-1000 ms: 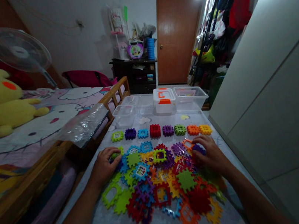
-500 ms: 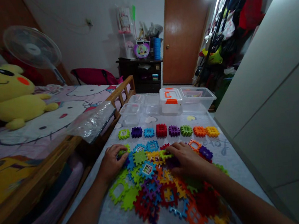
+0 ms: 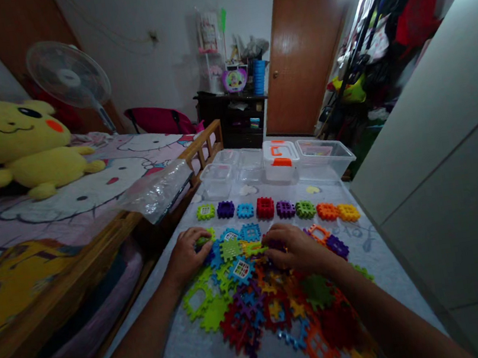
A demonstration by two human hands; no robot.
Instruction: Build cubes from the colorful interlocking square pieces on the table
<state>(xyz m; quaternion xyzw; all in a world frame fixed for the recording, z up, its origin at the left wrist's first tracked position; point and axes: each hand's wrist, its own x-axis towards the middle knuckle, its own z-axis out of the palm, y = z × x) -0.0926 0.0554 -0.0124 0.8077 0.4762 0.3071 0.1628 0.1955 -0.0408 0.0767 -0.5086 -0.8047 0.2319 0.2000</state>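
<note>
A heap of flat, toothed plastic tiles [image 3: 266,300] in many colours lies on the grey table [image 3: 188,354]. My left hand [image 3: 188,257] rests on the heap's left edge, fingers curled over a green tile [image 3: 204,240]. My right hand [image 3: 294,248] is over the middle of the heap, fingers pinched on a light green tile [image 3: 255,249]. Beyond the heap runs a row of assembled cubes [image 3: 276,211], from a green one at the left to a yellow one at the right.
Clear plastic tubs [image 3: 217,179] and a white box with orange latches [image 3: 280,159] stand at the table's far end. A bed with a wooden rail [image 3: 166,202], a clear bag [image 3: 155,190] and a yellow plush toy [image 3: 14,147] lies left. A white cabinet [image 3: 449,141] stands right.
My right hand has moved from the heap's right edge leftward to its middle and closed on a light green tile. My left hand has stayed put. The view has shifted left.
</note>
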